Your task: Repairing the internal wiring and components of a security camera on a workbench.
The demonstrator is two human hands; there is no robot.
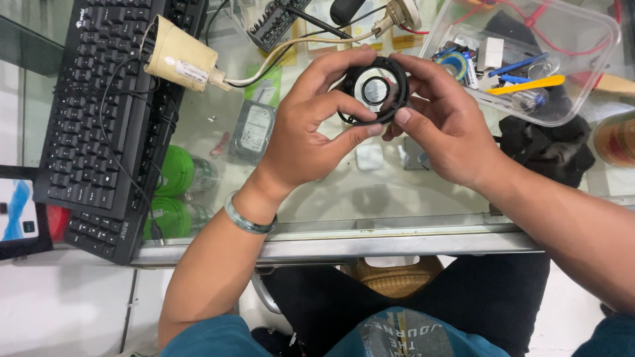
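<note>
Seen from the head camera, a seated person works over a glass-topped table (pixel 397 198) with a metal front edge, white floor showing below it. Both hands are raised above the glass at the centre of the frame. The left hand (pixel 311 125) curls around a black ring-shaped part (pixel 375 90) with a round lens-like centre, thumb and fingers pinching its left rim; the right hand (pixel 443 125) clamps the right rim between thumb and fingers. The part is held clear of the table, between the two hands.

One black keyboard (pixel 99 112) lies along the left side. One cream-coloured lamp holder (pixel 180 58) on a pale cable rests against it. One clear plastic tub (pixel 529 59) at upper right holds small parts, among them a yellow tool (pixel 529 84) and blue pieces. A dark cloth (pixel 549 149) lies just beside the tub. Two green round objects (pixel 173 172) show through the glass, on what may be a shelf beneath. One grey-green bangle (pixel 246 218) circles the left wrist.
</note>
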